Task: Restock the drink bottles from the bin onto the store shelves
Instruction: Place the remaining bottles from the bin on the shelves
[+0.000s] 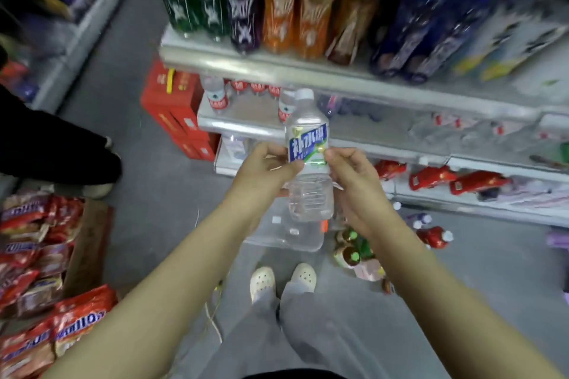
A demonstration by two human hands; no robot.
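Both hands pinch one clear plastic bottle (308, 138) with a blue-and-white label and white cap, left hand (264, 169) and right hand (351, 175) on opposite sides, holding it upright over the clear plastic bin (295, 240). Carrying seems the step in hand. Next it needs a gap at the front edge of the grey shelf (246, 126), beside the red-labelled water bottles (217, 98).

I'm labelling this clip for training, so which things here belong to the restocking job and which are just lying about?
In the job: clear bottle, pinched by the left hand and right hand; clear bin on the floor; shelf; loose bottles beside the bin.
Lying about: snack packs at left; red cartons by the shelf end; white shoes.
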